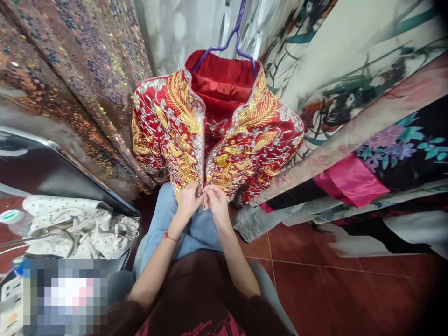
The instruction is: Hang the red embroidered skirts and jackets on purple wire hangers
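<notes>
A red jacket [241,154] with gold and silver embroidery hangs in front of me on a purple hanger [239,35]. Its stand collar gapes at the top, and a label [224,88] marked S shows inside. Down at the lower front opening, my left hand [189,198] and my right hand [215,198] meet with fingertips pinched at the jacket's front edges. Both hands are closed. Whatever small part lies between the fingers is hidden by them. The jacket's lower edge rests by my knees.
Sequined fabric [80,74] hangs at the left, and printed garments [350,154] hang along the right. A crumpled dotted white cloth [80,228] lies at lower left beside a white-capped bottle [12,219]. Red tiles [308,289] cover the floor.
</notes>
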Available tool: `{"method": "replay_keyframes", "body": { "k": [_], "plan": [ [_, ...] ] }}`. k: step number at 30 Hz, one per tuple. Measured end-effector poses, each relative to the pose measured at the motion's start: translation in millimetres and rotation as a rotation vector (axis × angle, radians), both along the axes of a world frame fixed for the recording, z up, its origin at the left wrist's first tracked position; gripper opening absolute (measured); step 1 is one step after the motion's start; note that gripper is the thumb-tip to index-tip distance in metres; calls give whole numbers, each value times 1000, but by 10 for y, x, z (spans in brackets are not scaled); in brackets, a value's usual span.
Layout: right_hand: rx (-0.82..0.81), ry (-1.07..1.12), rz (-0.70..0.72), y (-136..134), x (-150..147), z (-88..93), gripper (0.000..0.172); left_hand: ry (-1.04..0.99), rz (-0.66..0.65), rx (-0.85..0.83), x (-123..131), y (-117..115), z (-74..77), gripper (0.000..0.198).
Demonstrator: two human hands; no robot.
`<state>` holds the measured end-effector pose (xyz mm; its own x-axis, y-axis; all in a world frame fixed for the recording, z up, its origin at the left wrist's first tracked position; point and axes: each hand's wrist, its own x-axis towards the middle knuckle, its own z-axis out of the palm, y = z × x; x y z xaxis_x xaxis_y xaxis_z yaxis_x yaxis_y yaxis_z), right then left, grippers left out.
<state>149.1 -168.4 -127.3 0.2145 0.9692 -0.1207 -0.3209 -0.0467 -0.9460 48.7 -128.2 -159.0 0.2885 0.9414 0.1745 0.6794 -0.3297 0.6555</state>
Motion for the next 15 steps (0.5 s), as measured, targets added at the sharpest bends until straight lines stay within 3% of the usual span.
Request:
{"method": "replay_keyframes", "body": {
  "k": [5, 9, 15],
  "plan": [
    [-89, 23, 103, 90, -75, -88, 33, -54, -41, -63, -50, 16, -168, 11],
    [-69, 11, 57, 176, -134, -71, 29, -151, 11, -108, -26, 46, -277, 17],
    [-65, -36, -36, 204, -70, -54, 28, -117, -28, -106, 101, 197, -285, 23]
  ]
}}
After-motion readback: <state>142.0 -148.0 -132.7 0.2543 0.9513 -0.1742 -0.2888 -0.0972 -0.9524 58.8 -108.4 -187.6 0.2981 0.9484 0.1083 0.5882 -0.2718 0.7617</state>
